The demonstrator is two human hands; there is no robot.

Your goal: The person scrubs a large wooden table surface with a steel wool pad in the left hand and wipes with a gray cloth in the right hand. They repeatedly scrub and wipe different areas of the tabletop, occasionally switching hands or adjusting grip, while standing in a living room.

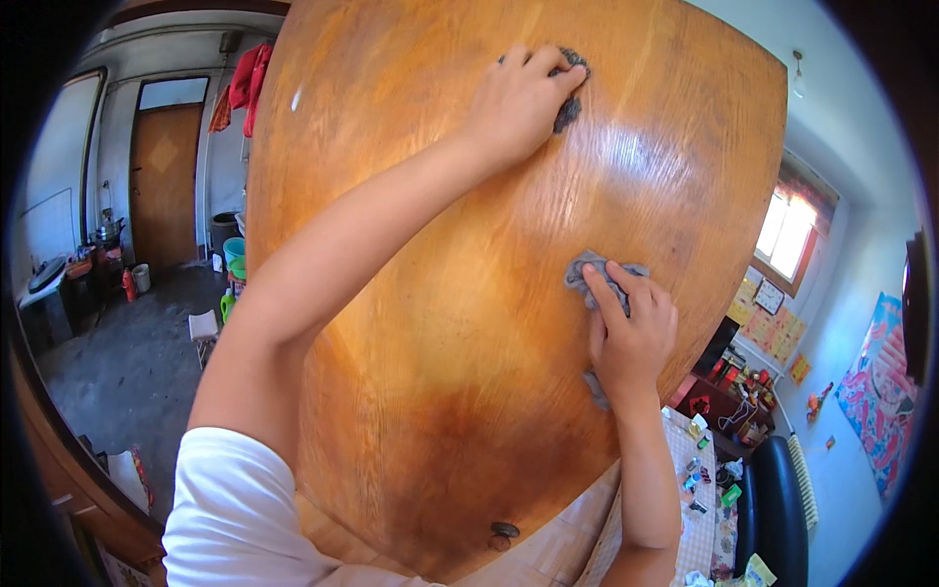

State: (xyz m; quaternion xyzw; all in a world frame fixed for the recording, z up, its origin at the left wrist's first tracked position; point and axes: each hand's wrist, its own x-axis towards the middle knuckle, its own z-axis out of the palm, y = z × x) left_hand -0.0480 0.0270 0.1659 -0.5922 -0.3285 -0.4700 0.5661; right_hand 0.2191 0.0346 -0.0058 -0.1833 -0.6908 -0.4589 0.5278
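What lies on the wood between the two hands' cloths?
Nothing: the head view shows only bare, glossy wooden surface between the dark cloth under the left hand and the grey cloth under the right hand.

glossy orange-brown wooden tabletop (469,372), grain-streaked | dark grey scouring pad (569,98) upper centre | pale grey crumpled cloth (587,274) | white short sleeve (235,509) lower left

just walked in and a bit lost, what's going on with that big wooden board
A person is pressing both hands against a large varnished wooden tabletop. The left hand holds a dark scouring pad near the top of the wood, arm stretched out. The right hand presses a grey cloth flat lower down. The wood looks glossy, with a darker patch toward the bottom.
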